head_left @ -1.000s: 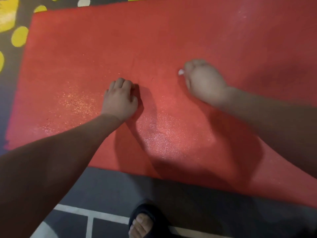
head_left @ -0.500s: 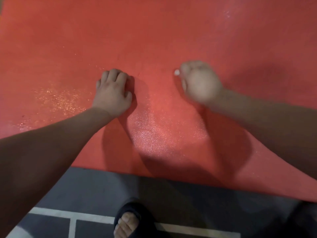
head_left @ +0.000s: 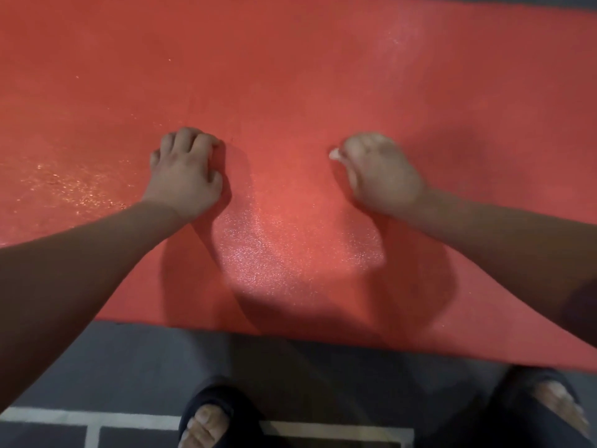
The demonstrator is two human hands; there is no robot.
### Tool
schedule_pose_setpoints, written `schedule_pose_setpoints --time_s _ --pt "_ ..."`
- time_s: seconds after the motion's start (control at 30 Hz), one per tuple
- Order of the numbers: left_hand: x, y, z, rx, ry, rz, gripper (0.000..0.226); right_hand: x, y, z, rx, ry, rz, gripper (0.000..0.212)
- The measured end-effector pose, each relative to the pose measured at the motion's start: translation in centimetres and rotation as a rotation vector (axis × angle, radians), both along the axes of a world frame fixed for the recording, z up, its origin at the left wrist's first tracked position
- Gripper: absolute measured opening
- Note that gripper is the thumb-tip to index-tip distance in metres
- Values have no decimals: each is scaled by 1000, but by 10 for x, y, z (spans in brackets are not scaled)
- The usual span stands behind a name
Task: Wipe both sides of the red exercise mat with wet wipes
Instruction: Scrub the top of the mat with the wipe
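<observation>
The red exercise mat [head_left: 290, 76] lies flat and fills most of the view; its near edge runs across the lower part. My left hand [head_left: 185, 174] rests on the mat left of centre with its fingers curled under, and nothing shows in it. My right hand [head_left: 381, 176] sits on the mat right of centre, fist-like, gripping a white wet wipe [head_left: 334, 154]. Only a small tip of the wipe sticks out at the hand's left side. A wet, glistening patch [head_left: 284, 250] shines between my forearms.
Grey floor [head_left: 129, 367] with white lines [head_left: 48, 415] lies in front of the mat's near edge. My feet in dark sandals stand there, the left foot [head_left: 210, 421] and the right foot [head_left: 555, 405]. A dark strip of floor shows at the top right beyond the mat.
The view has shifted right, so the mat's left edge and the yellow-spotted floor are out of sight. Both hands sit a little lower on the mat; the right one still holds the wipe.
</observation>
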State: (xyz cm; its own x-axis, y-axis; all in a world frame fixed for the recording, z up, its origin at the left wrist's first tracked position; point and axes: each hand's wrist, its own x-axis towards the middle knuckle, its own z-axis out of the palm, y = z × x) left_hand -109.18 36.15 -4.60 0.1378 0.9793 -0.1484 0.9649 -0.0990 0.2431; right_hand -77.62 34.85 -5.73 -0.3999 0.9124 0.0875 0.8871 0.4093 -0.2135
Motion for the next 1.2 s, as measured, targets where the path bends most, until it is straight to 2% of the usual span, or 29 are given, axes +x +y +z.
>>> schedule_pose_setpoints --time_s 0.13,0.2,0.23,0.3,0.37,0.4,0.47,0.57,0.67,0.7,0.77,0.83,0.87,0.93,1.03,1.1,1.13,1.2 --pt "3 -1 -1 5 -2 15 52 6 -52 5 -132 19 520 25" --pt "4 -1 -1 -2 4 17 48 23 -39 8 -85 -14 603 21" --pt "3 0 -1 -6 8 16 48 32 -26 5 -53 -25 534 17" --pt "2 1 -1 -16 13 9 48 45 2 4 37 -41 191 11" --pt "1 1 0 -24 15 2 48 41 7 -4 66 -48 -115 20" --pt "0 1 0 -29 14 -2 48 30 1 -9 60 -46 -142 25" --pt "-1 1 1 -35 13 -3 49 -3 -21 -10 6 -6 29 26" --pt "-1 0 2 -42 29 4 50 -38 -39 -8 -74 62 421 11" --pt "0 -2 3 -51 37 0 50 -51 -4 -8 -50 75 515 11" --pt "-1 -2 4 -57 32 5 50 -53 16 -10 -3 59 455 17" --pt "-2 -3 6 -66 23 21 54 -47 58 -9 95 48 157 28" --pt "-3 -3 8 -72 19 44 58 -40 82 -10 55 43 -204 32" --pt "-4 -2 8 -73 19 53 59 -44 81 -11 27 47 -306 32" --pt "-6 0 7 -68 17 70 60 -63 64 -12 -14 64 -219 35" --pt "-5 4 4 -62 -1 105 60 -77 15 -9 -111 78 302 36" --pt "-4 8 2 -60 -13 129 62 -63 14 -5 -69 50 495 28" --pt "-3 10 1 -56 -16 134 63 -53 26 -4 -25 46 475 27" --pt "1 16 0 -65 -16 152 65 -31 65 -10 77 31 266 31"
